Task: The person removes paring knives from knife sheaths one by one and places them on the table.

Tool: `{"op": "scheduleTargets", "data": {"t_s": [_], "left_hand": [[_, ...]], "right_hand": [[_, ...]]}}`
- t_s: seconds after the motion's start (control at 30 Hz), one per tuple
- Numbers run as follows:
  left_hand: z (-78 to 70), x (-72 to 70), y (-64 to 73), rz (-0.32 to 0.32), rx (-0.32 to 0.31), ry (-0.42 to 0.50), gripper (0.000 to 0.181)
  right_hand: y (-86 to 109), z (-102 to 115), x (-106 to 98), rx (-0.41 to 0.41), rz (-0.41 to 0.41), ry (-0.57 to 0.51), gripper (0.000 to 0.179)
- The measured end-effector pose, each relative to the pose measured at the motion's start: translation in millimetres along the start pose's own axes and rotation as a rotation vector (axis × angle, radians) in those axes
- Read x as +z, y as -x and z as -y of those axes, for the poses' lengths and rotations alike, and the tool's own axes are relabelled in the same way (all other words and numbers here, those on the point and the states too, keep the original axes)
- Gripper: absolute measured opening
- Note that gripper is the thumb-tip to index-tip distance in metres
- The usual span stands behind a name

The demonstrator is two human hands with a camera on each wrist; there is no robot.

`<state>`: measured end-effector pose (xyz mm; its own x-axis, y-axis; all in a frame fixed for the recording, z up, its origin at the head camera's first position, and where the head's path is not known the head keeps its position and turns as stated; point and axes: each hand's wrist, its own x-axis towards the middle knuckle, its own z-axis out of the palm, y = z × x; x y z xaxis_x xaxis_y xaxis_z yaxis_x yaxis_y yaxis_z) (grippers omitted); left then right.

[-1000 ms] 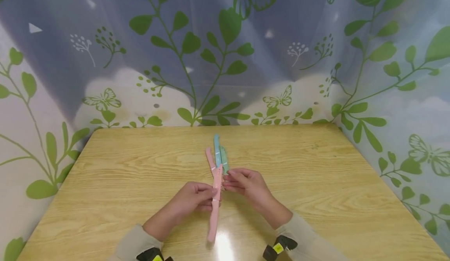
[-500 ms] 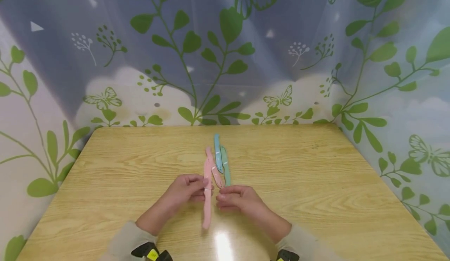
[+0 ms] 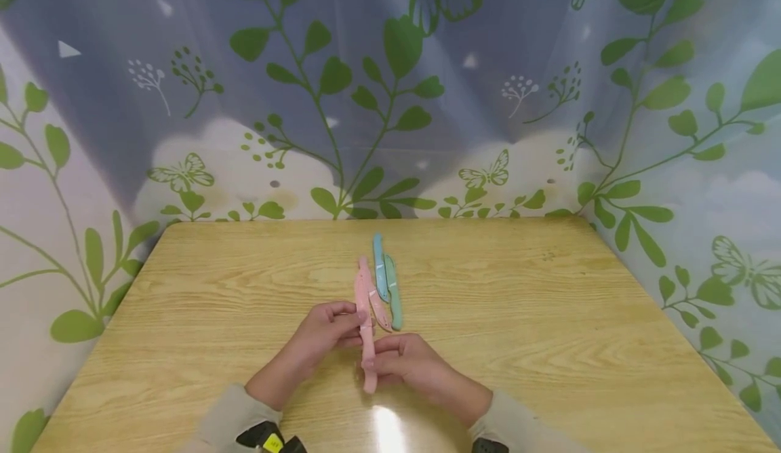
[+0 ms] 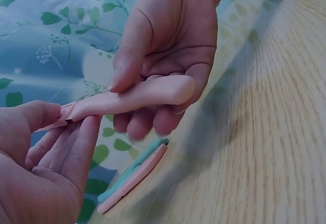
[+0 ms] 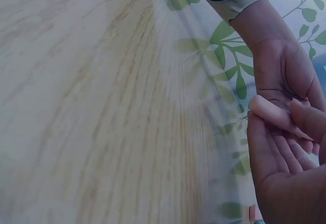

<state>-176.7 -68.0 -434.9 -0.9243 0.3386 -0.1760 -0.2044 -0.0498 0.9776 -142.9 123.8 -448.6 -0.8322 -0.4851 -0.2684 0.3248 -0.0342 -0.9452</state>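
The slim, glossy pink knife (image 3: pixel 367 346), held above the wood-grain table (image 3: pixel 549 317) with the left hand (image 3: pixel 329 331) pinching its middle and the right hand (image 3: pixel 407 365) its handle, could twist and drop if one grip loosens first

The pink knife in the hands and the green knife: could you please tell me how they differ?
Colour: the pink knife is pale pink, the green knife green.
Place: the left hand and right hand hold the pink knife above the table; the green knife lies on it.
View: fingers partly cover the pink knife; the green knife is uncovered.
Both are long and slim.
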Motion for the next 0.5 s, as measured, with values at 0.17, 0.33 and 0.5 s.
{"op": "scheduleTargets", "data": {"t_s": [0.17, 0.33, 0.5], "left_hand": [[-0.9, 0.1, -1.8, -0.013, -0.004, -0.002, 0.024], [-3.2, -3.4, -2.4, -0.036, -0.007, 0.006, 0.018], [-3.6, -9.9, -1.2, -0.033, 0.007, 0.021, 0.014]], "right_hand": [[0.3, -1, 0, -0.006, -0.021, -0.004, 0.029], [1.6, 0, -3, -0.020, -0.036, 0.054, 0.027], [3.6, 3, -15, -0.039, -0.054, 0.091, 0.025]]}}
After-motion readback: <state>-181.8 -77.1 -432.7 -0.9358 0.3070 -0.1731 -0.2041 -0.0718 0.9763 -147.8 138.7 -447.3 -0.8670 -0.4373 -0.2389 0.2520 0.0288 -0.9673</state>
